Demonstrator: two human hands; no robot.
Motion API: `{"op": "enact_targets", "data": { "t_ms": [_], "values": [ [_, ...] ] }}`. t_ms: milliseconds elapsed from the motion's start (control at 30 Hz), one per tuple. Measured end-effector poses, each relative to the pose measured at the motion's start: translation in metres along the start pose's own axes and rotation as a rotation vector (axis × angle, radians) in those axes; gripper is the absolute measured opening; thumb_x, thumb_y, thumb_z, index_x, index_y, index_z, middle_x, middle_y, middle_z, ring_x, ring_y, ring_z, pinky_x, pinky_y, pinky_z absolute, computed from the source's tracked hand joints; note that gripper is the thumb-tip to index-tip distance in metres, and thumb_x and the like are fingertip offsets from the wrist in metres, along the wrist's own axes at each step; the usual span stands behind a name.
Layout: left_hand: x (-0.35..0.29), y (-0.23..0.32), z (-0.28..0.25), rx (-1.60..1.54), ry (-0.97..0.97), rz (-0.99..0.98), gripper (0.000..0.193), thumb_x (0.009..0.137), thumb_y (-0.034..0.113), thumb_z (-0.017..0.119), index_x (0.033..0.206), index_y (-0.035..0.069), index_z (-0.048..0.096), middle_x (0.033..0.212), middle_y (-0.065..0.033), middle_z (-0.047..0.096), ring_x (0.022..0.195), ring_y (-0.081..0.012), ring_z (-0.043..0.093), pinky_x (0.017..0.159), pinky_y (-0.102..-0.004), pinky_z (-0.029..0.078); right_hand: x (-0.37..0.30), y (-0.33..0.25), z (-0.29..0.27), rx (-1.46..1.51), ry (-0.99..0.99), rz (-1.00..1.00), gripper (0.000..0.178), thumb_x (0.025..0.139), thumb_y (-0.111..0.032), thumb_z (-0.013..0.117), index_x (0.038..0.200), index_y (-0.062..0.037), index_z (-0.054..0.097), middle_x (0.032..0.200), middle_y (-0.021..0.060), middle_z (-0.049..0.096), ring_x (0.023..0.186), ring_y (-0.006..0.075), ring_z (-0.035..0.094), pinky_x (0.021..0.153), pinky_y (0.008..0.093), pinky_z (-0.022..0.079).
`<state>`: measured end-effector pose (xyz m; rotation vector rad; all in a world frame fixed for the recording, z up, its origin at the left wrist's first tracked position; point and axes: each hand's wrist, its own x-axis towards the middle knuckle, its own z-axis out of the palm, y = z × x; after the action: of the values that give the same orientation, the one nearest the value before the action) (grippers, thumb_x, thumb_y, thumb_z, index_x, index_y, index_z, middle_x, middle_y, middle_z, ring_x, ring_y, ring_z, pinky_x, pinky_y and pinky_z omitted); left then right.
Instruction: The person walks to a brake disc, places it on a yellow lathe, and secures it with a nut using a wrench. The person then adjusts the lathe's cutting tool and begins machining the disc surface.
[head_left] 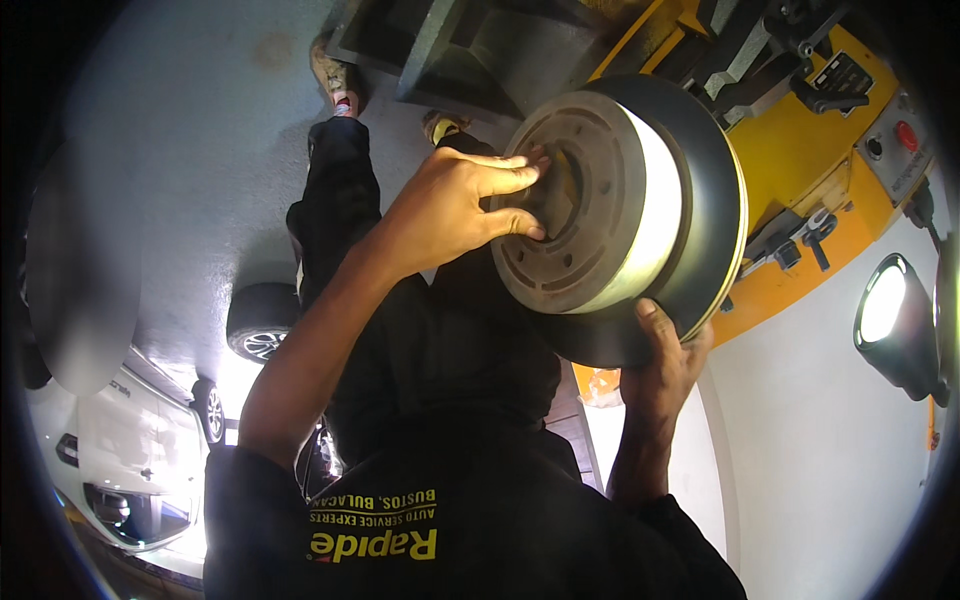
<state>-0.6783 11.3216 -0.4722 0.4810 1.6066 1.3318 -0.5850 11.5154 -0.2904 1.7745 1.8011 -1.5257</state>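
Note:
A brake disc (624, 200) with a raised round hub face and a dark outer ring is tilted up in front of me, right of centre. My left hand (458, 208) reaches over the hub face, thumb and fingers bent at the edge of the centre hole. Part of the fingertips is hidden there. Bolt holes and curved marks ring that hole. Below, my right hand (668, 362) grips the lower rim, thumb on the near side and the other fingers behind it, mostly out of sight.
A yellow machine (770, 150) with levers and a red button (906, 135) stands beyond the disc at right. A bright lamp (885, 310) hangs by the white wall. Dark metal trays (460, 50) lie at the top. A wheel (262, 322) and a white car (150, 440) are at left.

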Motion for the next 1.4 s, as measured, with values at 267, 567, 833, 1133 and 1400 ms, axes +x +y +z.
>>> {"op": "enact_targets", "data": {
  "t_ms": [267, 567, 833, 1133, 1400],
  "values": [
    [-0.004, -0.002, 0.017, -0.496, 0.109, -0.098, 0.081, 0.075, 0.010, 0.089, 0.149, 0.011, 0.056, 0.148, -0.0167, 0.058, 0.130, -0.0281, 0.062, 0.112, -0.0387, 0.049, -0.002, 0.001, 0.003, 0.042, 0.041, 0.034, 0.037, 0.088, -0.007, 0.076, 0.120, 0.0055, 0.062, 0.108, 0.0124, 0.070, 0.099, 0.0207, 0.067, 0.090, 0.0341, 0.052],
    [0.004, -0.006, 0.009, -0.187, 0.053, 0.065, 0.074, 0.075, 0.026, 0.090, 0.143, 0.022, 0.063, 0.142, -0.0089, 0.052, 0.128, -0.0286, 0.059, 0.110, -0.0417, 0.050, -0.008, -0.001, -0.002, 0.073, 0.057, 0.064, 0.043, 0.087, -0.005, 0.074, 0.125, 0.0059, 0.059, 0.111, 0.0137, 0.070, 0.099, 0.0229, 0.068, 0.091, 0.0352, 0.053],
    [-0.009, 0.014, 0.026, 0.015, 0.137, 0.017, 0.071, 0.084, 0.019, 0.083, 0.148, 0.010, 0.055, 0.146, -0.0170, 0.052, 0.133, -0.0370, 0.055, 0.112, -0.0445, 0.047, -0.011, 0.003, 0.000, -0.036, 0.024, 0.019, 0.038, 0.089, -0.010, 0.074, 0.121, 0.0075, 0.063, 0.110, 0.0143, 0.071, 0.099, 0.0213, 0.067, 0.091, 0.0344, 0.052],
    [0.007, 0.018, 0.015, 0.047, 0.079, 0.007, 0.063, 0.089, 0.034, 0.080, 0.139, 0.000, 0.061, 0.107, -0.0240, 0.069, 0.097, -0.0367, 0.070, 0.089, -0.0408, 0.054, -0.007, 0.001, -0.003, -0.034, 0.033, 0.021, 0.035, 0.091, -0.005, 0.069, 0.122, 0.0059, 0.060, 0.105, 0.0138, 0.070, 0.091, 0.0214, 0.070, 0.083, 0.0332, 0.056],
    [0.013, 0.002, 0.004, -0.066, -0.017, 0.002, 0.062, 0.085, 0.036, 0.085, 0.131, -0.003, 0.067, 0.079, -0.0251, 0.068, 0.066, -0.0249, 0.061, 0.071, -0.0370, 0.050, -0.005, -0.002, 0.001, 0.016, 0.038, 0.038, 0.032, 0.091, -0.002, 0.070, 0.121, 0.0033, 0.059, 0.106, 0.0126, 0.070, 0.093, 0.0216, 0.069, 0.086, 0.0343, 0.056]
  ]
}}
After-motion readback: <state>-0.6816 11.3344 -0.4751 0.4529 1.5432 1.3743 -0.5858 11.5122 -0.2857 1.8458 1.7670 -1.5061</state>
